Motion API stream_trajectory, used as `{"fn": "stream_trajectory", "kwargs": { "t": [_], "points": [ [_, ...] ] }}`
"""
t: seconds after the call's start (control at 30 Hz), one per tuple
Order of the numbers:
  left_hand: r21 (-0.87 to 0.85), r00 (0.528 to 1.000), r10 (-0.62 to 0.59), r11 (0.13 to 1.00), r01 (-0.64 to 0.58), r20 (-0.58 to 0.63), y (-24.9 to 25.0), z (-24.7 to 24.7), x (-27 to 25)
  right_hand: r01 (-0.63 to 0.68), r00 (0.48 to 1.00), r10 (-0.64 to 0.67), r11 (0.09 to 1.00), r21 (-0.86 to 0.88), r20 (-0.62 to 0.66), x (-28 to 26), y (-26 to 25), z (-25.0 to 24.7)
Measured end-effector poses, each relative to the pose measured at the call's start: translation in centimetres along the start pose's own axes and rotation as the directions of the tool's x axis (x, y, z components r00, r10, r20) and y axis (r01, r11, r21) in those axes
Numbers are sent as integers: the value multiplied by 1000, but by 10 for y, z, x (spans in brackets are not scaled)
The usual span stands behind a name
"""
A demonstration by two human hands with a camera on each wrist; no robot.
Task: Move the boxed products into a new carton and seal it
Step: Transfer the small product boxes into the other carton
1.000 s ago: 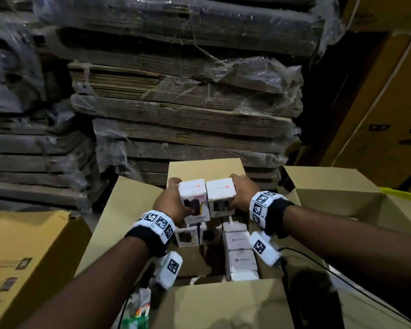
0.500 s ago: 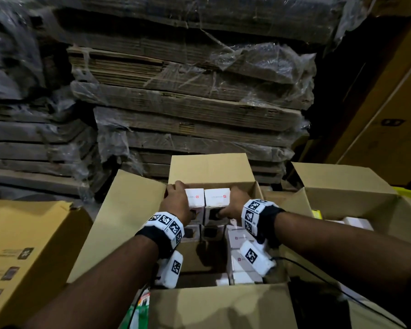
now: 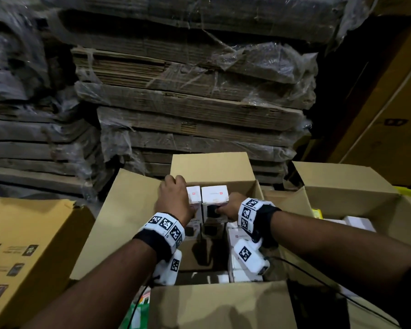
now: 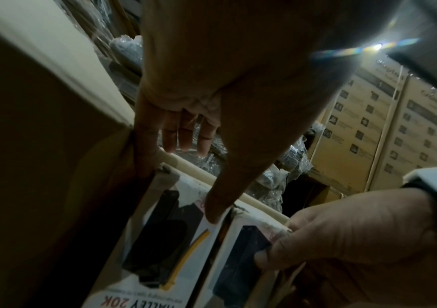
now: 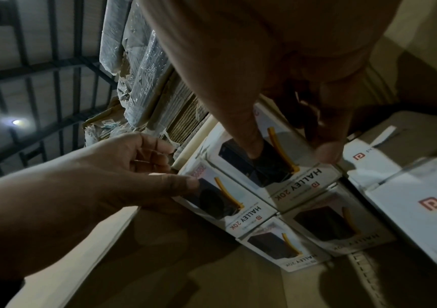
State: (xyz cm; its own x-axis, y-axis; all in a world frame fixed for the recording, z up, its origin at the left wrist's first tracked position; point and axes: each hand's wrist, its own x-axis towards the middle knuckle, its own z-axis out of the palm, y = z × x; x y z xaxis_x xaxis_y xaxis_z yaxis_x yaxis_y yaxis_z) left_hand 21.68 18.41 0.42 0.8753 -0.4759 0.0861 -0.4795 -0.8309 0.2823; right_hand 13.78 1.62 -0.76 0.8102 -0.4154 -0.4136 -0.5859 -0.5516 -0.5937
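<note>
Item: two white product boxes, side by side against the far wall of the open carton (image 3: 256, 186), standing on a lower row of like boxes (image 5: 286, 248).

Left box (image 3: 194, 194): the left hand (image 3: 175, 201) lies over its left and near faces, fingers reaching past the top edge toward the carton's far-left corner, thumb (image 4: 220, 200) pressing the near printed face. Fingers straight, not wrapped round; a pressing hold rather than a clench.

Right box (image 3: 215, 197): the right hand (image 3: 228, 206) sits on its right and near sides, thumb (image 5: 251, 145) on the dark printed panel, fingers curled at the right edge. Grasping.

Location: both boxes inside the new carton, between the two hands, touching each other. More white boxes lie to the near right in the carton (image 3: 240, 238); another open carton (image 3: 342, 186) stands to the right with boxes in it.

Risks, as judged:
- The pair rests on a stacked row; a release before it seats flat could tip one box forward into the gap on the near side.
- The left fingers are wedged beside the carton wall; withdrawal may drag the left box askew.
- Uneven rows could stop the flaps from closing flat for sealing.
</note>
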Motion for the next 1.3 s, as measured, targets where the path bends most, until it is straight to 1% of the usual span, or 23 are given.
{"fn": "stream_trajectory", "kwargs": {
  "t": [0.07,0.13,0.2,0.27,0.33,0.53,0.67,0.8,0.87,0.9,1.0,1.1,1.17,1.23,1.3],
  "points": [
    [42,999,32,999,-31,-15,1,-2,-1,-22,1000,22,1000,-4,2,0,-2,1],
    [32,999,39,999,-39,10,2,-4,-2,-50,999,50,999,10,8,2,-2,3],
    [-28,995,14,1000,-12,100,1,-6,0,-76,997,75,996,35,15,6,-1,6],
    [-40,977,8,999,0,214,-3,-4,3,-104,994,102,992,66,33,9,1,10],
    [-60,965,-9,998,25,263,-5,-4,5,-127,991,123,990,66,50,12,2,12],
    [-90,964,-15,995,40,264,-4,-6,3,-124,991,121,991,59,49,12,2,15],
    [-98,959,-7,995,36,283,-4,-9,1,-101,993,90,979,178,71,10,7,10],
    [-82,953,20,997,5,302,3,-21,-4,-131,991,116,945,298,69,3,10,-2],
    [-84,954,41,996,-17,297,10,-30,-6,-117,992,96,940,321,79,-6,12,-14],
    [-87,954,51,996,-26,295,13,-35,-7,-91,994,65,939,331,88,-13,12,-21],
    [-94,947,122,991,-98,296,32,-53,-13,-26,997,-8,906,422,79,-41,15,-47],
    [-99,929,226,974,-206,291,61,-73,-26,28,997,-67,812,583,45,-78,22,-79],
    [-137,917,290,956,-261,275,87,-83,-36,92,993,-119,752,652,-3,-107,35,-105],
    [-194,902,352,931,-309,249,115,-87,-44,134,989,-135,718,683,-53,-137,51,-133],
    [-247,876,428,894,-375,221,147,-85,-55,159,987,-112,719,676,-113,-161,77,-160]
  ]
}}
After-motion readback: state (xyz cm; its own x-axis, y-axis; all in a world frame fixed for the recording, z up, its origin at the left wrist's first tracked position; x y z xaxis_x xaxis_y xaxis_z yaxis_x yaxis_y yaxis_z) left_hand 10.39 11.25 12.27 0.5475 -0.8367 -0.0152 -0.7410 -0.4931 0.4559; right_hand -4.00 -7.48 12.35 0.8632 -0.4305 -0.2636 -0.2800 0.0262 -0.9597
